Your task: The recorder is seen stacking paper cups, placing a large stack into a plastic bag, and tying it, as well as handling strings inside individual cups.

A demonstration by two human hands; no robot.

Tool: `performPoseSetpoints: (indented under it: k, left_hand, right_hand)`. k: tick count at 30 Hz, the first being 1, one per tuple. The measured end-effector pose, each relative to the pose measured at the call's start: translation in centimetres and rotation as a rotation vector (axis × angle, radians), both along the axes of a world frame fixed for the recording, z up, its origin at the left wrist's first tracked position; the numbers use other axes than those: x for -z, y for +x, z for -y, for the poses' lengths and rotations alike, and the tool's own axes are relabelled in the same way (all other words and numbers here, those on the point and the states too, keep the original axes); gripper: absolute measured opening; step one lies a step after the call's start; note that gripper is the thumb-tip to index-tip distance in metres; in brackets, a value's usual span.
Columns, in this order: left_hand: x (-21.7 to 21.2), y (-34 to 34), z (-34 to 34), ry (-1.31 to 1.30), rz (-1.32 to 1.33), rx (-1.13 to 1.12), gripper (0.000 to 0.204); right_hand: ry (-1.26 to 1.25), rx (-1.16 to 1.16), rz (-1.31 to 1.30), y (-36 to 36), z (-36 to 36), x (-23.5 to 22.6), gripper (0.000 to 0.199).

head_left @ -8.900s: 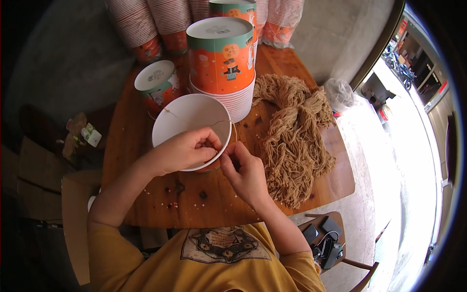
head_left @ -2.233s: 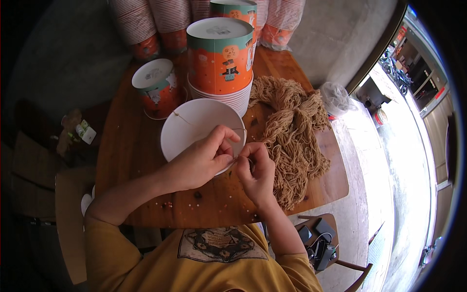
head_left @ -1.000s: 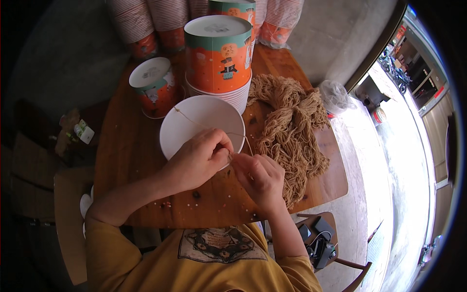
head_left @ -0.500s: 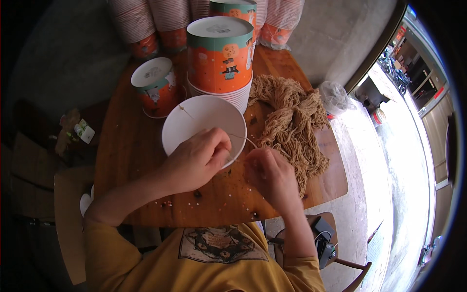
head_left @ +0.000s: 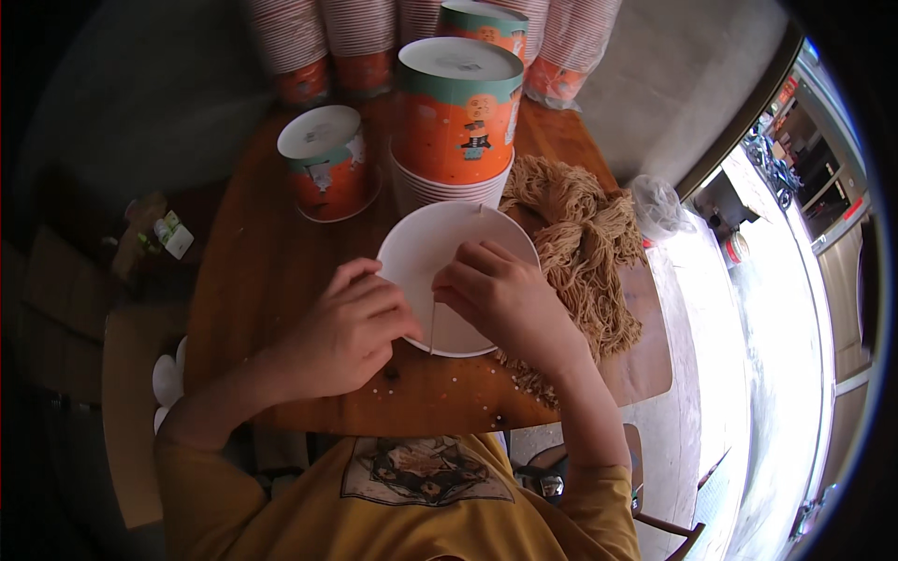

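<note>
A white-lined paper bucket lies tilted with its mouth toward me. My left hand is curled over its near left rim, its fingertips slightly blurred. Inside the mouth, my right hand pinches a thin string that runs down to the near rim beside my left fingertips. A short bit of cord shows at the far rim. To the right lies a large bundle of tan twisted cord, partly behind my right forearm.
Behind the bucket stands an upside-down stack of orange and green paper buckets. A single upturned bucket is left of it. Plastic-wrapped stacks line the wall. Small pale specks dot the wooden table. A clear plastic bag sits beyond the cord.
The bucket has shifted right and turned, its far cord bit moving from left to right. My right hand has come from outside the rim into the mouth; my left has drawn back to the rim.
</note>
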State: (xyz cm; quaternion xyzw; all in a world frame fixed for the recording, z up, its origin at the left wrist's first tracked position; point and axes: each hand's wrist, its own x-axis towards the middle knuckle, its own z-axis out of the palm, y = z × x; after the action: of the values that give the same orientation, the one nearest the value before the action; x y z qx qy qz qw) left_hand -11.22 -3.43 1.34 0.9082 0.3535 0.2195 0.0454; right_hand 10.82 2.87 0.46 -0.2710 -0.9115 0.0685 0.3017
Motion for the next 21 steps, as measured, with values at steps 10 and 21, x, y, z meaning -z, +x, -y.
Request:
performPoseSetpoints:
  k: [10,21]
  left_hand:
    - [1.9,2.4,-0.8,-0.127,0.232,-0.349,0.013]
    - [0.7,0.8,-1.3,-0.233,0.077,-0.104,0.015]
  right_hand:
    - [-0.081,0.006,0.051,-1.8,-0.4,0.7,0.012]
    - [-0.052,0.205,0.003,-1.7,-0.1,1.0,0.007]
